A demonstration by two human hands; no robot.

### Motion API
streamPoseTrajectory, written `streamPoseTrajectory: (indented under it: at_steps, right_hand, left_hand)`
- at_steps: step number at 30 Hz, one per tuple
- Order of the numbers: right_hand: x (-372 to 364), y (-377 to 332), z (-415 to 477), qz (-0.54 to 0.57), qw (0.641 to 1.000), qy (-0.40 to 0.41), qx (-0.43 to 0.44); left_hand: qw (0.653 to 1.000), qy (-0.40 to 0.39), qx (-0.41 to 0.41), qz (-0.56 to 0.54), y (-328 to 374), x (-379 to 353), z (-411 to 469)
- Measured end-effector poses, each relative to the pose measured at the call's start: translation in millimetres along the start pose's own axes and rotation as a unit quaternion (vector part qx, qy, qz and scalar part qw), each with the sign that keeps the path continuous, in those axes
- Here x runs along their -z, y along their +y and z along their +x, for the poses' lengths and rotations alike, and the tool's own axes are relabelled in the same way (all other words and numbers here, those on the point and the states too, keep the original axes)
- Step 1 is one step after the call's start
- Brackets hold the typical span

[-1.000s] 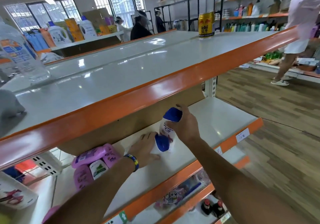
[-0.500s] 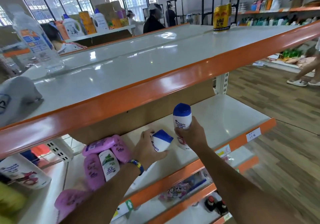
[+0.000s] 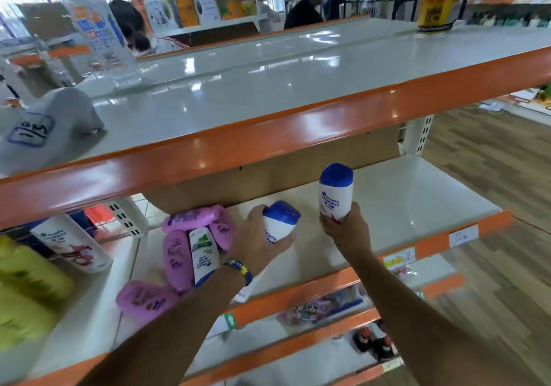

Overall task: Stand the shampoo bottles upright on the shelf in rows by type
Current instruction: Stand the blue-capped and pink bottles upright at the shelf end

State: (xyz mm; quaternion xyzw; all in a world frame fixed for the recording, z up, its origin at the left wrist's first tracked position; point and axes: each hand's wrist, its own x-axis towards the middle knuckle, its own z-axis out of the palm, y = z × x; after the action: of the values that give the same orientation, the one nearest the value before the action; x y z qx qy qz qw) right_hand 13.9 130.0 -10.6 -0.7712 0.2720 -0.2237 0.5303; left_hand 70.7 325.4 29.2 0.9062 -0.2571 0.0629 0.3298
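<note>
While right hand (image 3: 346,227) grips upright bottle (image 3: 335,192), left hand (image 3: 253,239) grips tilted bottle (image 3: 278,224), pink bottles (image 3: 177,256) lying alongside.

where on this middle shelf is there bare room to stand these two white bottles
Bare room: the white shelf from the upright blue-capped bottle right to the shelf end, between the cardboard back and the orange front lip. Crowded: left of the tilted blue-capped bottle, where pink bottles and a green-labelled one lie heaped.

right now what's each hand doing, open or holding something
Left hand: closed, gripping the tilted blue-capped shampoo bottle.
Right hand: closed, gripping the upright blue-capped shampoo bottle near its base.
</note>
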Motion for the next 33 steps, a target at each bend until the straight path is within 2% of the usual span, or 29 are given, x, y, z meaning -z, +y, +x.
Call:
streamPoseTrajectory:
  at_steps: [5, 15, 20, 25, 33]
  right_hand:
    - [-9, -17, 8, 0.000, 1.000, -0.019, 0.012]
    - [-75, -79, -38, 0.061, 0.987, -0.142, 0.041]
    - [-123, -108, -72, 0.080, 0.977, -0.185, 0.073]
    - [-165, -129, -103, 0.045, 0.966, -0.233, 0.107]
    - [-211, -153, -147, 0.022, 0.954, -0.262, 0.147]
  left_hand:
    - [0.984, 0.093, 0.052, -0.139, -2, 33, -6]
    - [0.970, 0.151, 0.075, -0.174, -42, 103, -46]
    - [0.963, 0.184, 0.093, -0.170, -80, 143, -81]
    - [0.966, 0.199, 0.111, -0.121, -109, 181, -112]
    - [0.962, 0.231, 0.123, -0.079, -157, 220, -148]
